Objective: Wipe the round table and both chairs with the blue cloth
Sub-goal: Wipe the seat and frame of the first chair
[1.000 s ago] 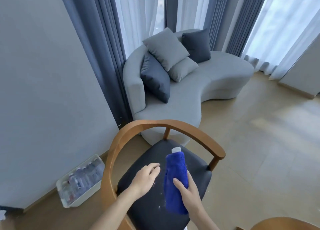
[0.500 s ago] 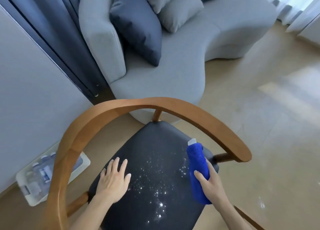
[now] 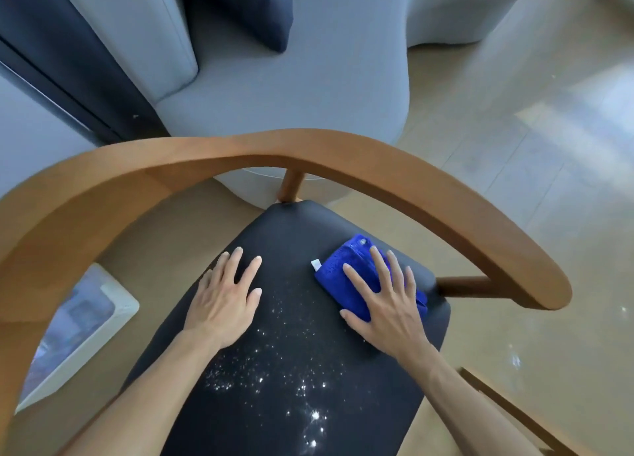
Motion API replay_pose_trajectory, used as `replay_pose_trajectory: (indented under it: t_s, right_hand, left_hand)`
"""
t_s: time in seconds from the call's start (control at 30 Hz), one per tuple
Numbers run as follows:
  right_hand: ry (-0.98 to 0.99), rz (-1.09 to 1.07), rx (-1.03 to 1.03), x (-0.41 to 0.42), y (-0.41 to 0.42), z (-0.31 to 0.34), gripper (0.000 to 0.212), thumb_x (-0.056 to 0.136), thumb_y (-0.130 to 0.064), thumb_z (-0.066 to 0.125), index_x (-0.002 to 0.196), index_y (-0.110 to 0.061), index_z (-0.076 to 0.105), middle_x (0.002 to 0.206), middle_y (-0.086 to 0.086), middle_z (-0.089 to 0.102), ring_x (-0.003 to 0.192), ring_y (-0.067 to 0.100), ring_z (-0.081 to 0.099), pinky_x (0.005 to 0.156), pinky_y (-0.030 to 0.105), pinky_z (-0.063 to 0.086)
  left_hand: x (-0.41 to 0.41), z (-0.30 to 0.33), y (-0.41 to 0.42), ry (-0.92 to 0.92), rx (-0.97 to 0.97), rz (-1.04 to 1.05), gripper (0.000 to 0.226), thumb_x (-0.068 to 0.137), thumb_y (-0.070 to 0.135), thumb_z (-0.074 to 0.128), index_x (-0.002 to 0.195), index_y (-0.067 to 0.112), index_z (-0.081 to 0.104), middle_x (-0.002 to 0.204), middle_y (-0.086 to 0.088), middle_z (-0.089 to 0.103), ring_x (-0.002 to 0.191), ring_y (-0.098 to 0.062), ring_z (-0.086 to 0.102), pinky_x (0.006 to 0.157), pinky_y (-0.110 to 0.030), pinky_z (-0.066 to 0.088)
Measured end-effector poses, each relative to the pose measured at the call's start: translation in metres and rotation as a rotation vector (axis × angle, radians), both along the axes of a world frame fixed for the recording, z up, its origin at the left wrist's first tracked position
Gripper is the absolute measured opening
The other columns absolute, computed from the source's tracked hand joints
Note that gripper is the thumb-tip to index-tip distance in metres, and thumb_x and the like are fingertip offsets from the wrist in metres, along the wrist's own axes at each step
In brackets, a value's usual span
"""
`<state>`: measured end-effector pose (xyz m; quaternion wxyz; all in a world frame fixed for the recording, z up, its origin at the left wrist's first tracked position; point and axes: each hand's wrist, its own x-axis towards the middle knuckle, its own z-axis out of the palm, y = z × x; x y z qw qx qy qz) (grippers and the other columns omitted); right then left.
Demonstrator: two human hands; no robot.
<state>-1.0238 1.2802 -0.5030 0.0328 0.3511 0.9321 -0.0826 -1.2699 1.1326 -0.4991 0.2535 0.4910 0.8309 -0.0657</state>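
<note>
A chair with a curved wooden back rail [image 3: 308, 154] and a dark padded seat [image 3: 302, 236] fills the view from above. White specks and droplets [image 3: 291, 370] are scattered over the middle and front of the seat. The folded blue cloth [image 3: 339, 270], with a small white tag, lies on the seat's right rear part. My right hand [image 3: 384, 304] presses flat on the cloth with straight, spread fingers. My left hand [image 3: 226, 301] rests flat on the seat's left side, fingers straight, holding nothing. The round table is not in view.
A grey curved sofa [image 3: 308, 88] with a dark cushion [image 3: 247, 6] stands just behind the chair. A white tray of bottles [image 3: 113, 304] sits on the floor at the left by the wall. Dark curtains [image 3: 51, 54] hang at upper left. Wooden floor [image 3: 549, 147] extends to the right.
The view tilted down and closer to the chair. My right hand laid the upright cloth flat on the seat and now presses it. My left hand moved slightly forward on the seat.
</note>
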Motion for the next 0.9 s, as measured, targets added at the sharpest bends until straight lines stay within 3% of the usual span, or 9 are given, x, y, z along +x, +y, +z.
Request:
replay_pose_trajectory:
  t_s: [0.13,0.27,0.47,0.6,0.73,0.8,0.9]
  right_hand:
    - [0.018,0.001,-0.025,-0.004,0.001,-0.013,0.068,0.08,-0.061,0.055,0.141,-0.032,0.047,0.157,0.014,0.026,0.142,0.04,0.027,0.107,0.06,0.029]
    - [0.067,-0.066,-0.006,-0.007,-0.006,-0.022,0.06,0.086,-0.051,0.055,0.142,-0.03,0.046,0.155,0.012,0.032,0.139,0.037,0.033,0.104,0.05,0.034]
    - [0.116,-0.191,0.015,-0.022,-0.043,-0.014,0.054,0.079,-0.03,0.067,0.132,-0.022,0.059,0.143,0.015,0.049,0.119,0.041,0.053,0.082,0.045,0.047]
    - [0.168,-0.093,-0.04,-0.014,-0.128,-0.017,0.056,0.068,-0.022,0.07,0.124,-0.025,0.065,0.14,0.015,0.052,0.115,0.042,0.057,0.078,0.043,0.045]
    - [0.264,0.066,-0.212,0.0,-0.22,-0.016,0.027,0.084,-0.033,0.056,0.105,-0.045,0.067,0.124,0.001,0.065,0.101,0.026,0.069,0.075,0.032,0.052]
    - [0.258,0.144,-0.17,0.008,-0.224,-0.014,0.017,0.086,-0.042,0.058,0.101,-0.048,0.062,0.122,-0.003,0.067,0.093,0.021,0.071,0.071,0.029,0.055]
    - [0.256,0.269,-0.135,0.012,-0.208,-0.013,0.015,0.085,-0.036,0.063,0.098,-0.045,0.061,0.116,0.0,0.059,0.086,0.023,0.067,0.066,0.029,0.052]
  left_hand:
    - [0.0,-0.015,0.007,0.019,0.027,-0.051,0.059,0.101,0.041,0.026,0.152,0.035,-0.002,0.16,-0.004,-0.014,0.148,-0.025,-0.008,0.119,-0.045,0.008]
    - [-0.003,-0.025,0.003,0.02,0.038,-0.077,0.06,0.1,0.039,0.033,0.152,0.036,0.004,0.161,-0.005,-0.011,0.148,-0.026,-0.007,0.118,-0.048,0.015]
    - [-0.011,-0.026,0.005,-0.029,0.072,-0.061,0.057,0.1,0.035,0.037,0.151,0.04,0.013,0.161,0.0,-0.002,0.148,-0.022,-0.001,0.116,-0.045,0.024]
    - [-0.014,-0.023,0.007,-0.067,0.059,-0.059,0.057,0.1,0.032,0.036,0.151,0.04,0.013,0.161,0.0,-0.004,0.147,-0.02,-0.005,0.118,-0.044,0.019]
    - [-0.016,-0.022,0.008,-0.071,0.059,-0.069,0.056,0.1,0.034,0.037,0.151,0.04,0.013,0.161,-0.001,-0.004,0.147,-0.021,-0.004,0.116,-0.044,0.022]
    - [-0.016,-0.024,0.007,-0.062,0.064,-0.065,0.056,0.1,0.034,0.037,0.151,0.041,0.013,0.16,0.001,-0.004,0.147,-0.02,-0.004,0.115,-0.045,0.024]
    - [-0.016,-0.027,0.006,-0.046,0.061,-0.067,0.057,0.1,0.035,0.037,0.15,0.041,0.012,0.16,0.001,-0.004,0.147,-0.021,-0.004,0.115,-0.046,0.024]
